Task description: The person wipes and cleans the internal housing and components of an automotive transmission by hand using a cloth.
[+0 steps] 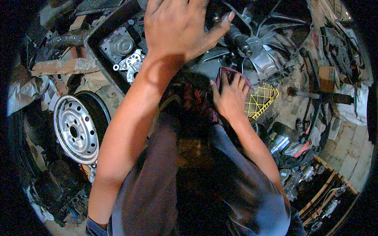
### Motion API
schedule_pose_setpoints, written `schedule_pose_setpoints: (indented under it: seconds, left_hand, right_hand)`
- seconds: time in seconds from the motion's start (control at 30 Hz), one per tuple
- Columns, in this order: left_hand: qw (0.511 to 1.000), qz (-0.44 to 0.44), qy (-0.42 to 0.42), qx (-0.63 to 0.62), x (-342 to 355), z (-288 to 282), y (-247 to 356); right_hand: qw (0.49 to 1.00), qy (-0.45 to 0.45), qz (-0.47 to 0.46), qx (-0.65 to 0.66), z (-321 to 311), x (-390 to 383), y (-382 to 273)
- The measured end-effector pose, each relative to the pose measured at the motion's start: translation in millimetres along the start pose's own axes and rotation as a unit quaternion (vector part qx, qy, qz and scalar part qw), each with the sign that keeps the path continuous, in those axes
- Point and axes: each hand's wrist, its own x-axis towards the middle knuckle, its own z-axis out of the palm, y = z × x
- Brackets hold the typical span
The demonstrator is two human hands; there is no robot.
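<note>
My left hand [177, 31] reaches out over the machine parts at the top of the view. Its thumb stretches away to the right, and the upper edge cuts off its fingertips. Below and to the right of it, my right hand [231, 98] grips a purple cloth [246, 78] with a pinkish edge, its thumb apart on the left side. Just beyond the cloth lies a large metal gearbox housing [267, 61] with a splined shaft [243, 46]. A silvery part with round holes [134, 62] sits left of my left wrist.
A steel wheel rim [75, 129] stands at the left. Beside my right hand is a yellow plastic basket [262, 100]. A shaft [307, 93] lies farther right, and a wooden-edged crate [321, 192] of metal parts is at lower right.
</note>
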Motion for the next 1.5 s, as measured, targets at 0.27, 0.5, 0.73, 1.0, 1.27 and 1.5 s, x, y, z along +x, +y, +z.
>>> schedule_pose_setpoints:
  seconds: [0.27,0.5,0.73,1.0,1.27,1.5]
  left_hand:
    - [0.997,-0.039,-0.067,0.017,8,-12,12]
    - [0.997,-0.032,-0.059,0.027,7,-9,8]
    - [0.994,-0.056,-0.091,0.032,6,-10,9]
    - [0.998,-0.039,-0.053,0.013,4,-5,6]
    - [0.996,-0.046,-0.072,0.024,8,-13,12]
    - [0.995,-0.021,-0.077,0.064,7,-10,9]
  right_hand:
    - [1.0,-0.03,-0.002,0.005,7,20,-4]
    - [0.997,-0.045,0.022,0.05,7,20,6]
    - [0.988,-0.106,0.031,0.111,-13,-6,-4]
    - [0.992,-0.092,0.068,0.058,1,11,-15]
    - [0.984,-0.084,0.085,0.136,21,23,-1]
    - [0.959,-0.127,0.096,0.234,9,7,2]
